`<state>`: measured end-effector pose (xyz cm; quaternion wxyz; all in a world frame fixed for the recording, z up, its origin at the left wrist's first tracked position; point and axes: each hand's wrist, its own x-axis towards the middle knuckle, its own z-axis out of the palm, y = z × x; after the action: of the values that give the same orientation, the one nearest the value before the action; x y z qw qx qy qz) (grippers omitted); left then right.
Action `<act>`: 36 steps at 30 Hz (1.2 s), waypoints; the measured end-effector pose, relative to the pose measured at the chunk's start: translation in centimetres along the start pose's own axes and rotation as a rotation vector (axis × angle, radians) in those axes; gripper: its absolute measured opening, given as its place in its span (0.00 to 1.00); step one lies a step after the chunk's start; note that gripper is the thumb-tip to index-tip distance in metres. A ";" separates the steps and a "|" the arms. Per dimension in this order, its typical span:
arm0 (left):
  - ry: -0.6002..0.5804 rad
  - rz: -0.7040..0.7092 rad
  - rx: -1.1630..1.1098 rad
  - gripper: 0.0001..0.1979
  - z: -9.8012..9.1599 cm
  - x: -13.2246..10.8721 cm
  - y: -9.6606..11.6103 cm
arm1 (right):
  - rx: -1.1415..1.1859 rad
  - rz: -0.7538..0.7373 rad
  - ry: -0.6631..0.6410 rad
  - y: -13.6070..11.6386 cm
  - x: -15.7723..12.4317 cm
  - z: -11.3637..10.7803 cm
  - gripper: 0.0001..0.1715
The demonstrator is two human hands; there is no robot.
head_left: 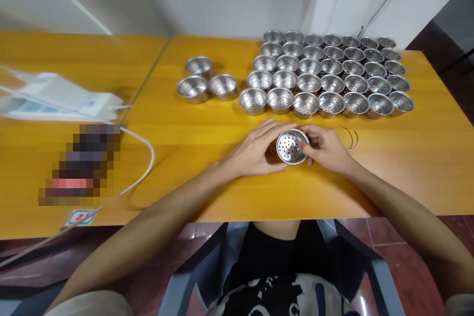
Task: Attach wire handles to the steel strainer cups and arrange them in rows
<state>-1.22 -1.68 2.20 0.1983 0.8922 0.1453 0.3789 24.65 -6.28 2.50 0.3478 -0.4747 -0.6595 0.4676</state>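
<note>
A round metal cup with a perforated bottom [288, 147] is tilted toward me above the front part of the table. My left hand [255, 150] curves around its left side, fingers behind the rim and thumb below it. From the right, my right hand [326, 148] grips the cup's wall, with the thumb inside the rim and the other fingers outside. Two thin curved wires [351, 138] lie on the table just right of my right hand.
Rows of similar metal cups [305, 103] stand close together behind my hands. A group of three cups [192, 88] sits to their left. On the left lie a white packet [62, 96], a white cable [150, 148] and a pixelated dark object [87, 158] on the yellow table [207, 133].
</note>
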 end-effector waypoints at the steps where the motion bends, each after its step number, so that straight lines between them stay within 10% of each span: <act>1: -0.032 -0.013 0.008 0.45 -0.3 0.0 0.0 | -0.081 -0.031 0.026 -0.3 -0.2 0.2 0.14; 14: -0.175 -0.213 0.409 0.35 -8.3 -2.0 -2.5 | -0.593 -0.467 0.214 -0.1 -0.2 -0.9 0.17; 36: -0.076 -0.247 0.438 0.41 -4.7 -1.4 -4.8 | -0.619 -0.621 0.155 -0.1 -0.6 -0.4 0.15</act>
<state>-6.15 3.07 2.09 0.0503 0.9030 0.3241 0.2777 25.15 -6.71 2.69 0.3616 -0.3696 -0.8518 0.0845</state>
